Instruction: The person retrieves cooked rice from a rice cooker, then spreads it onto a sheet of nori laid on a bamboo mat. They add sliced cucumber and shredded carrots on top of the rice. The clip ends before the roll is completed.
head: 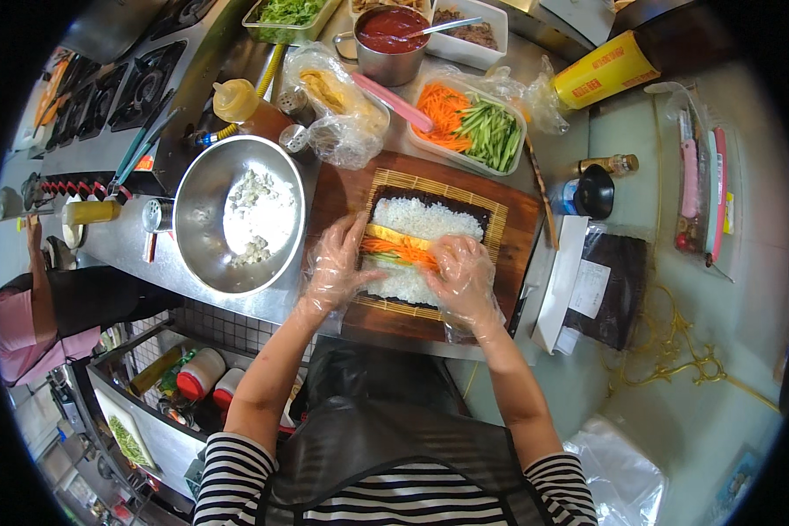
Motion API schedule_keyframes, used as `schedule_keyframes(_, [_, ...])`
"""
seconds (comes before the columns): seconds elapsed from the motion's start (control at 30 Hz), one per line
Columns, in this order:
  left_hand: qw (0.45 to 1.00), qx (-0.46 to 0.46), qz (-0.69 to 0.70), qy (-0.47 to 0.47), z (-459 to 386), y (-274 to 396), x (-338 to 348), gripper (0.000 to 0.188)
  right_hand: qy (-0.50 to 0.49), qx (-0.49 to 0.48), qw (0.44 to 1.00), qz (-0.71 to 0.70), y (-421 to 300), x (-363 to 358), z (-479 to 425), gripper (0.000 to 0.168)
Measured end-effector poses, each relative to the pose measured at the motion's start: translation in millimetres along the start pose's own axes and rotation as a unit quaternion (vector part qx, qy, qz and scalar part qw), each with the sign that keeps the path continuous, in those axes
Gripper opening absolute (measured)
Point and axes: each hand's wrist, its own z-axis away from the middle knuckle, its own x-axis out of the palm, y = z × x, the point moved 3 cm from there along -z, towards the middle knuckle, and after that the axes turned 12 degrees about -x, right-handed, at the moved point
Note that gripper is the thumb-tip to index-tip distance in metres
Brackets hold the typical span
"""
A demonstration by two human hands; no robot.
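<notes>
A bamboo rolling mat [495,227] lies on a wooden cutting board [335,181]. On it is a dark nori sheet [401,192] spread with white rice [427,217]. Across the rice run a yellow egg strip [394,235], shredded carrot [394,250] and pale green cucumber strips [384,259]. Both hands wear clear plastic gloves. My left hand [334,263], thumb apart from the fingers, is at the left end of the fillings. My right hand [463,273] curls over their right end, hiding it; whether its fingers grip anything is unclear.
Left of the board stands a steel bowl [197,223] with some rice. Beyond it are a tub of carrot and cucumber [514,154], bagged egg strips [325,92] and a steel mug of red sauce [384,62]. A nori pack [611,263] lies right. Another person [72,309] stands far left.
</notes>
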Motion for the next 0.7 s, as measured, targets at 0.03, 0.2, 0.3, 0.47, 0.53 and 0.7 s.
schedule_keyframes(0.03, [0.999,-0.028,0.014,-0.011,2,-2,1,0.095,-0.002,0.009,1.0,-0.011,2,5,-1,0.024])
schedule_keyframes(0.2, [0.992,-0.089,0.05,-0.075,2,-3,2,0.075,0.036,0.034,0.998,-0.041,5,8,-3,0.014])
schedule_keyframes(0.3, [0.989,-0.084,0.088,-0.085,3,-8,5,0.073,0.028,0.02,0.999,-0.027,0,6,-11,0.013])
schedule_keyframes(0.47, [0.991,-0.073,0.068,-0.088,3,-2,4,0.075,0.016,0.011,0.999,-0.036,-5,8,-23,0.013])
schedule_keyframes(0.53, [0.991,-0.071,0.072,-0.083,4,-3,3,0.076,0.03,0.018,0.998,-0.054,-9,5,-29,0.015])
schedule_keyframes(0.7, [0.993,-0.06,0.085,-0.062,2,-7,8,0.08,0.035,-0.036,0.996,-0.08,-19,33,-43,0.017])
